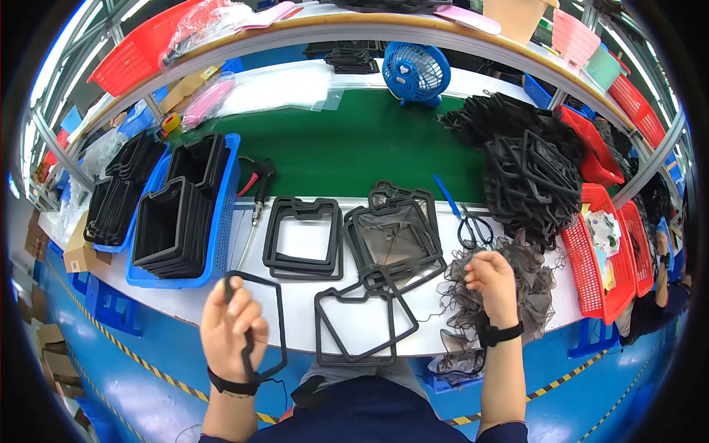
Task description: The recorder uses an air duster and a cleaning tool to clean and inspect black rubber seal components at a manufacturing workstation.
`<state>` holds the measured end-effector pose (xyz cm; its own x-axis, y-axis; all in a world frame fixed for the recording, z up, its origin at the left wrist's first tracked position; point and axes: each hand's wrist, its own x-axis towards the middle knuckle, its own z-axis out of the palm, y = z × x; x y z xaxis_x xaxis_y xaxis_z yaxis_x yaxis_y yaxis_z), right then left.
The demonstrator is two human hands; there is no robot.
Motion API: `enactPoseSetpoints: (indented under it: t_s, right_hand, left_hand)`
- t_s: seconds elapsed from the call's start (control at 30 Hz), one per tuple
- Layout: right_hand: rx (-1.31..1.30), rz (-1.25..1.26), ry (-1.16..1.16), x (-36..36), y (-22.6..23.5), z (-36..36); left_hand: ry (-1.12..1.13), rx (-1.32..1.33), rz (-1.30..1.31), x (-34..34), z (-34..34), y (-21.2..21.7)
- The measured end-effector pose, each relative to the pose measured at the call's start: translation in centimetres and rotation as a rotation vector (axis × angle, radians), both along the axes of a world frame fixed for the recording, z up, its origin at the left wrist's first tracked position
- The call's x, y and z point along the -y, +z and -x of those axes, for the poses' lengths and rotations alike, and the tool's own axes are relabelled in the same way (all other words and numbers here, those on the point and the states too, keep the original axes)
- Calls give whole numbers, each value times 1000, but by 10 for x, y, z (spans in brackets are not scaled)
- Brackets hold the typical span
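Observation:
My left hand (pixel 235 321) is closed around one side of a thin black frame (pixel 282 321), raised above the table's front edge. Over a heap of dark sheer mesh pieces (pixel 528 292), my right hand (pixel 491 284) has its fingers curled in a pinch; whether anything is between them I cannot make out. Two overlapping black frames (pixel 321 332) lie in front of me at the table's near edge. Behind them are a small stack of black frames (pixel 337 240) and, to its right, frames with dark mesh (pixel 395 236) across them.
On the left, blue baskets (pixel 227 188) hold stacked black frames. An air gun (pixel 260 181) lies beside them. Scissors (pixel 474 230) and a blue pen (pixel 447 196) rest near a tall black frame pile (pixel 532 181). Red baskets (pixel 617 299) stand right; a blue fan (pixel 416 71) stands behind.

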<state>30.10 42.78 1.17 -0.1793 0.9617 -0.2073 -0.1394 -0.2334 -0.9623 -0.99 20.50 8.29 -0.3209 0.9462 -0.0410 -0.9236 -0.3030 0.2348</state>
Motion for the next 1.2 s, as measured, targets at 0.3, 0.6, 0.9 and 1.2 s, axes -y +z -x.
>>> enactPoseSetpoints:
  t_s: [0.3, 0.6, 0.9, 1.2]
  right_hand:
    - [1118, -710, 482, 78, -14, 69]
    - [-192, 528, 680, 88, -5, 44]
    - [118, 265, 513, 87, -43, 65]
    - [81, 106, 703, 93, -2, 70]
  left_hand:
    - [-89, 106, 350, -23, -58, -16]
    - [63, 280, 397, -95, -69, -84]
    - [-254, -1111, 685, -56, -46, -81]
    - [239, -1939, 783, -21, -32, -99]
